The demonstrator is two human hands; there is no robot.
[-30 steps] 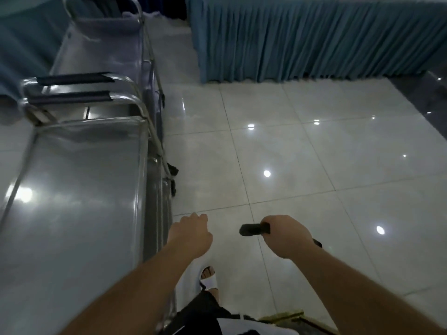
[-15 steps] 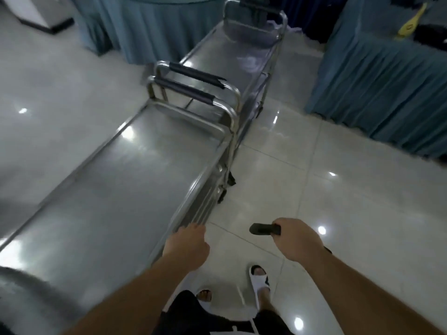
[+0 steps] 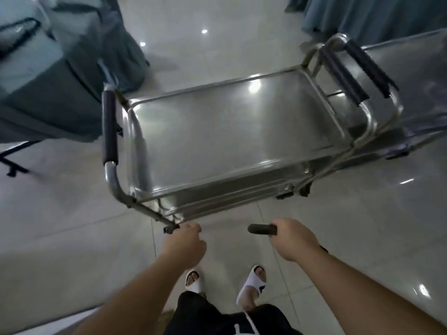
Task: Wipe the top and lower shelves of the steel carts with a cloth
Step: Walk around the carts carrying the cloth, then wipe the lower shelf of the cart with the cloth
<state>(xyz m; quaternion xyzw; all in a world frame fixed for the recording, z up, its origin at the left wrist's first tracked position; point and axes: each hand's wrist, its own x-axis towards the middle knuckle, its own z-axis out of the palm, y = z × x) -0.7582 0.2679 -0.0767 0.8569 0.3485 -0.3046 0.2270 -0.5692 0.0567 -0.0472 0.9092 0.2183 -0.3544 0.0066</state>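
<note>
A steel cart stands crosswise just ahead of me, its bare top shelf shiny and its lower shelf showing only as a strip under the near rim. Black-padded handles sit at its left end and right end. A second steel cart butts against it at the right. My left hand is curled into a fist beside the cart's near left frame corner, with nothing visible in it. My right hand grips a dark rod-like object. No cloth shows.
Teal-draped tables stand at the upper left and upper right. A black stand foot sits on the glossy tiled floor at the left. My feet in white sandals are just behind the cart.
The view has swung left: the cart that ran along my left side now lies straight in front of me. Both hands keep the same pose, the right still holding the dark object.
</note>
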